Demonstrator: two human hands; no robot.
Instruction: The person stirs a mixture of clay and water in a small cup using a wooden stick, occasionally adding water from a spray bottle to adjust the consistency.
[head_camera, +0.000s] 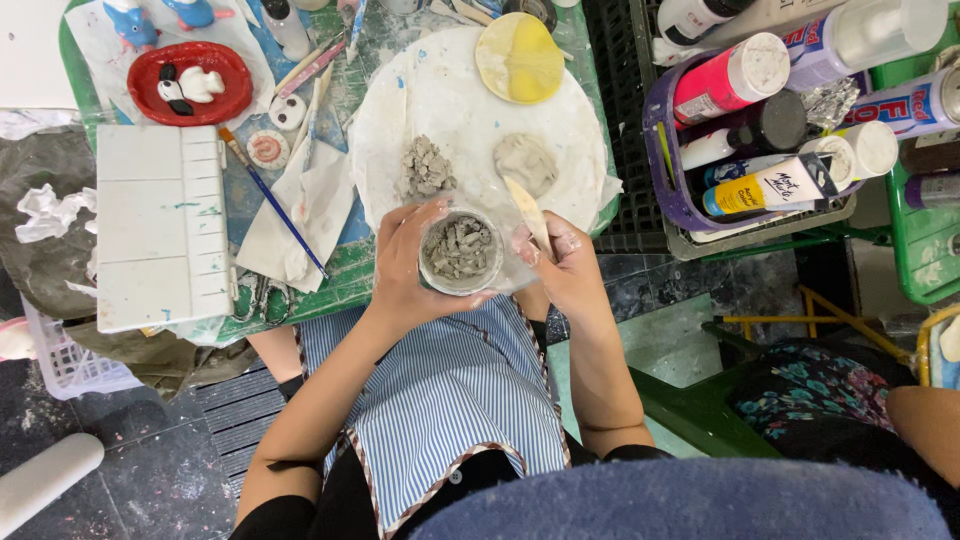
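Both hands raised: left (405, 265) grips clay-filled cup (460, 252), right (568, 262) clasps wooden tool (528, 212).

My left hand (405, 265) and right hand (565, 262) sit at the near edge of the bench (350, 265), with the cup (460, 252) between them. Straight ahead the white board (450, 90) has bare room in its middle, but the clay crumbs (425, 168), the clay lump (525, 162) and the yellow disc (519, 57) ring it. To the left the palette (160, 225), brush (270, 200) and tissue (310, 205) crowd the way; to the right the paint basket (665, 170) blocks it.
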